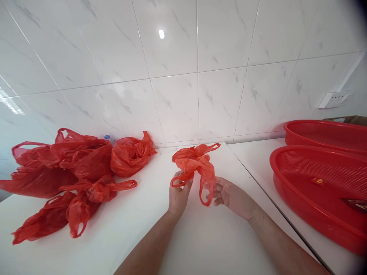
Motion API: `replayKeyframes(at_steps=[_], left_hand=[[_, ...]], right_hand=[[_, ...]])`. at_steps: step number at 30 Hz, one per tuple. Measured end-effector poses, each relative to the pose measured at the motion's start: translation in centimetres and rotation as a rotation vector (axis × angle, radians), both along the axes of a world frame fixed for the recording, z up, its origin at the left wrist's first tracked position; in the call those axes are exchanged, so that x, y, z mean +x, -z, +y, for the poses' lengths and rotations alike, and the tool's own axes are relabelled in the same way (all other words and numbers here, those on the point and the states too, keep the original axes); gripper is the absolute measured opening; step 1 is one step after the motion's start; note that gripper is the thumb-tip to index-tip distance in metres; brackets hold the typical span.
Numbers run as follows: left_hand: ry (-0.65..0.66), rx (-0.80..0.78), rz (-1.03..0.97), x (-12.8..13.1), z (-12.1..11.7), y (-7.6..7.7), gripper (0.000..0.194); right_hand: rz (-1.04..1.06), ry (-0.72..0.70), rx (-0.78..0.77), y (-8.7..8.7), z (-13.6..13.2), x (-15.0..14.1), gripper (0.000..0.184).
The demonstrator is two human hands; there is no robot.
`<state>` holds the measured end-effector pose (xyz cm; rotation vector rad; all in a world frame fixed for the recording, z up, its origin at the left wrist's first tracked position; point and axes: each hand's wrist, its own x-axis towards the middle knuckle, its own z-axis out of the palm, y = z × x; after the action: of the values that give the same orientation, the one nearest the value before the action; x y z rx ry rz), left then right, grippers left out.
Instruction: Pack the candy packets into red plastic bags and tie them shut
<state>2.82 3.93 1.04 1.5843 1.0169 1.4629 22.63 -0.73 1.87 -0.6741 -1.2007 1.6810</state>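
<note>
A crumpled red plastic bag [195,163] with loop handles is just above the white table, in front of me. My left hand [179,195] is closed on its near left side, thumb and fingers at one handle loop. On the other side, my right hand [231,195] is beside the hanging right loop. Its fingers are loosely bent and apart, and the fingertips show partly through the thin plastic. Whether they touch the bag is hard to see.
Several filled red plastic bags [86,158] are heaped at left, with a blue bottle cap [107,137] behind. At right stand two red plastic baskets [276,168], the nearer holding a small red packet [318,181] and a dark packet [355,204]. A tiled wall [174,107] closes the back.
</note>
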Motion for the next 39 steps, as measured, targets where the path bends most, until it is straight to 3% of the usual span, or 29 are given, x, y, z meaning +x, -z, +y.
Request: replayKeyframes(at_steps=[3,7,11,17,21,24,28,29,30,34,39], left_hand=[[0.025,0.173,0.132,0.5,-0.4,0.3,0.002],[0.106,0.357,0.241,0.7,-0.5,0.8,0.021],[0.064,0.388,0.247,0.4,0.1,1.5,0.027],[-0.111,0.249,0.073,-0.9,1.2,1.4,0.021],[-0.213,0.084,-0.139,-1.9,2.2,1.3,0.012],[-0.263,-0.020,-0.257,-2.3,2.9,1.3,0.013],[-0.233,-0.114,-0.337,-2.4,3.2,1.3,0.015],[-0.208,-0.124,-0.352,-2.4,3.1,1.3,0.015],[-0.186,-0.127,-0.361,-2.4,3.1,1.3,0.016],[-0.176,-0.113,-0.315,-2.6,3.1,1.5,0.019],[-0.236,-0.115,-0.236,-3.1,3.5,2.0,0.014]], right_hand=[[0.129,0.083,0.038,-0.6,0.1,0.0,0.061],[0.212,0.206,0.042,-0.8,0.4,1.3,0.062],[0.227,0.351,0.010,-0.8,0.7,2.7,0.057],[-0.012,0.608,0.003,-0.5,1.2,4.1,0.058],[-0.356,0.774,0.004,0.3,1.7,4.7,0.055],[-0.586,0.752,0.076,0.5,1.7,4.5,0.055],[-0.822,0.621,0.151,0.6,1.2,3.3,0.092],[-0.872,0.615,0.173,0.7,1.1,3.0,0.094],[-0.914,0.617,0.200,0.9,1.1,2.8,0.087],[-0.982,0.612,0.279,1.7,1.5,2.3,0.028],[-0.631,0.631,0.242,1.5,1.8,3.0,0.021]])
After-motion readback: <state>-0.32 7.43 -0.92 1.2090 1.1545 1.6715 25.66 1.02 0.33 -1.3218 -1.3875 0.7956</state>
